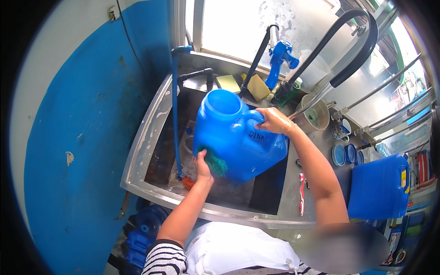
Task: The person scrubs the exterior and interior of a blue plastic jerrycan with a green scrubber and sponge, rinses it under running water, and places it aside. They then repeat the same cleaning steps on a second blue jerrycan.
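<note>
A blue plastic water jug (237,147) without a cap is held over the steel sink (268,192), its wide mouth tilted up and away from me. My right hand (273,120) grips the jug's moulded handle. Handwriting marks the jug's side near that handle. With my left hand (202,166) I press a green scrubbing pad (216,163) against the lower left of the jug; some of the fingers are hidden. Just left of the jug stands a long blue-handled brush (175,113), whose orange bristles (188,183) rest in the sink.
Yellow sponges (228,84) lie behind the sink under a blue-handled tap (282,62) and a curved spray faucet (373,31). On the right counter are a tub (312,113), blue caps (339,154), a red-and-white toothbrush (301,194) and another blue container (378,189). A blue wall (86,137) borders the left.
</note>
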A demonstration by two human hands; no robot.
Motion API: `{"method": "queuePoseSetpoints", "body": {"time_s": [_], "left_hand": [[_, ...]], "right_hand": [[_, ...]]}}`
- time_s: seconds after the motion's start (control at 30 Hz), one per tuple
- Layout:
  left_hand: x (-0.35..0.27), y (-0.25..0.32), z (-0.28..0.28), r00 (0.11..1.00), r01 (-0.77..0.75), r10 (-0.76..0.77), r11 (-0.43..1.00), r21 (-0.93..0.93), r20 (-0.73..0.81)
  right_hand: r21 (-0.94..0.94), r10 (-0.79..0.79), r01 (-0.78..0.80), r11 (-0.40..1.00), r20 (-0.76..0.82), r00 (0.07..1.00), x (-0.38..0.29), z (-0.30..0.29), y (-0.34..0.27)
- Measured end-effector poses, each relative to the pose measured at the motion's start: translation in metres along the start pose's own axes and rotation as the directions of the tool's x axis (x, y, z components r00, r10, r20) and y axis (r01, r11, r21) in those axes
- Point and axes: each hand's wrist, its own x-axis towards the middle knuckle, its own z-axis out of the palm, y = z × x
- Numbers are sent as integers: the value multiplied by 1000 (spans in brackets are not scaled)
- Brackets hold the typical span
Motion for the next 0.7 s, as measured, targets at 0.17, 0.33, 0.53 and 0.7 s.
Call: {"method": "queuePoseSetpoints", "body": {"time_s": [0.17,0.33,0.53,0.7], "left_hand": [[-15,-1,-42,977,-29,20,999,-36,-211],[11,32,-46,977,-112,92,989,-94,-191],[42,53,40,971,-94,105,994,-60,213],[43,41,138,826,39,-238,929,369,511]], "right_hand": [[-102,-65,64,993,-8,998,4,-14,-39],[271,146,-102,957,-146,978,-70,-50,-26],[752,582,-332,569,-84,809,-224,-70,36],[865,738,-307,398,-102,667,-323,-27,82]]}}
